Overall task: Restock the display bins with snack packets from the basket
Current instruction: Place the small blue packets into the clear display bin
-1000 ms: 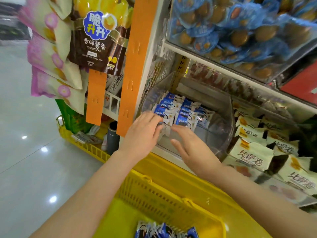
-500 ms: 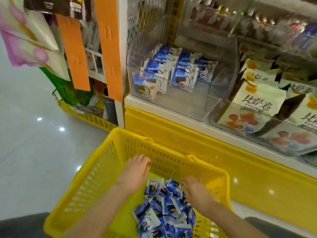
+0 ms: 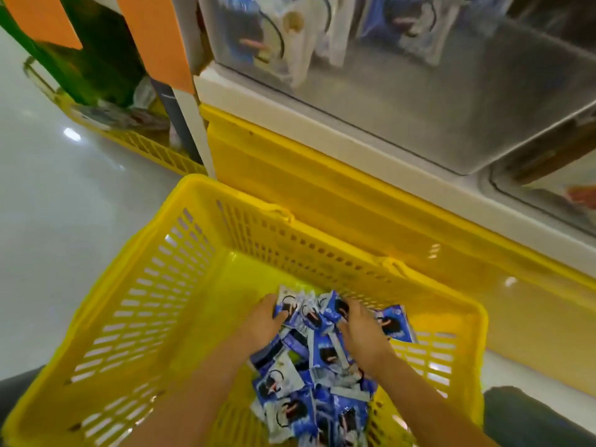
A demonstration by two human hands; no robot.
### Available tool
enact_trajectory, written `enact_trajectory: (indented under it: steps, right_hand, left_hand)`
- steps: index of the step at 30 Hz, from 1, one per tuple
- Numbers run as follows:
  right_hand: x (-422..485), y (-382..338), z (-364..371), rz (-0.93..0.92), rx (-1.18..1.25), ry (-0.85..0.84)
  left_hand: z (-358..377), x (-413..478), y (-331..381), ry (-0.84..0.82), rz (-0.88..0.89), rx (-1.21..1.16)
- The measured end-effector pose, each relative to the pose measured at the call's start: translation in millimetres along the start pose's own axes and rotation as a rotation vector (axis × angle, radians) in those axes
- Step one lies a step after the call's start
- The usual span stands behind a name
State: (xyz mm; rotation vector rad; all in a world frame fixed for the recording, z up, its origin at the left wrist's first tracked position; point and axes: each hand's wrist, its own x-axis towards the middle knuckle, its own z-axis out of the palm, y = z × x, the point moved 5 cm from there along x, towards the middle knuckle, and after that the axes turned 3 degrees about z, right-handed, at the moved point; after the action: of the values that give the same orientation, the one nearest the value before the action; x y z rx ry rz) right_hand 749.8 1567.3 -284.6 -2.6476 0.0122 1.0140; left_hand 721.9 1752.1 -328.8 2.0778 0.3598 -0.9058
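A yellow plastic basket point(image 3: 151, 285) stands on the floor below the shelf. Several blue-and-white snack packets point(image 3: 309, 391) lie heaped in its right half. Both my hands are down in the pile. My left hand point(image 3: 261, 321) curls its fingers onto the left side of a bunch of packets at the top of the heap. From the other side, my right hand point(image 3: 361, 330) closes on the same bunch. Above, the clear display bin point(image 3: 435, 101) sits on the shelf, with a few of the same packets point(image 3: 277, 40) upright at its left.
The shelf's yellow base point(image 3: 322, 195) runs just behind the basket. Orange strips point(image 3: 154, 37) hang at the shelf's left corner. A second yellow basket point(image 3: 145, 150) with goods and a dark bottle point(image 3: 171, 114) stand at the back left. Another clear bin point(image 3: 548, 201) is at right. Glossy floor point(image 3: 64, 221) lies left.
My hands left the display bin and dropped into the basket. They have now closed in on a bunch of packets, and the view has tilted down toward the basket.
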Motion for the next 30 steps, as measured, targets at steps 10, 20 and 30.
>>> enact_trajectory:
  steps: [10, 20, 30]
  right_hand:
    - [12, -3, -4, -0.036, -0.186, -0.016]
    - [-23, -22, -29, 0.069, 0.500, 0.072]
    - [-92, -75, -85, -0.240, 0.748, 0.039]
  left_hand:
    - [11, 12, 6, 0.128, -0.115, -0.398]
    - [-10, -32, 24, 0.145, -0.086, -0.565]
    - [-31, -111, 86, -0.060, 0.224, -0.942]
